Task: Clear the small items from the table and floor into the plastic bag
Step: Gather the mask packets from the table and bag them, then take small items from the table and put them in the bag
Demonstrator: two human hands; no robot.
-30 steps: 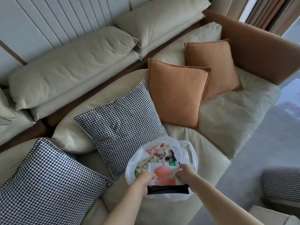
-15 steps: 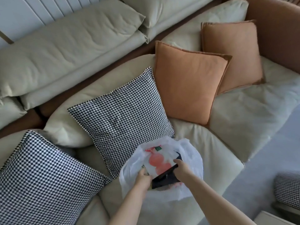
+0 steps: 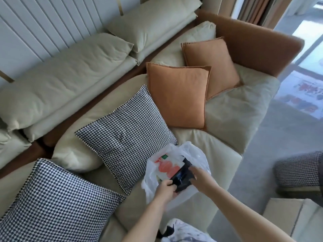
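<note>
The plastic bag rests on the sofa's seat cushion. The left hand grips a black packet at its mouth; the right hand touches it, fingers loosely extended. Pushing the packet fully under the rim should stop it slipping out.

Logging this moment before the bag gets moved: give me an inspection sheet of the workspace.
Surface: beige sofa seat; the bag rests on its front edge.
Job's things: white plastic bag, open, holding a packet with red print; a black item sits at its mouth.
Clutter: two houndstooth cushions and two orange cushions on the seat.
Grippers: left hand grips the black item; right hand touches it, its grasp blurred.
Cables: nothing seen.
Surroundings: grey floor, cardboard box, white panelled wall.
</note>
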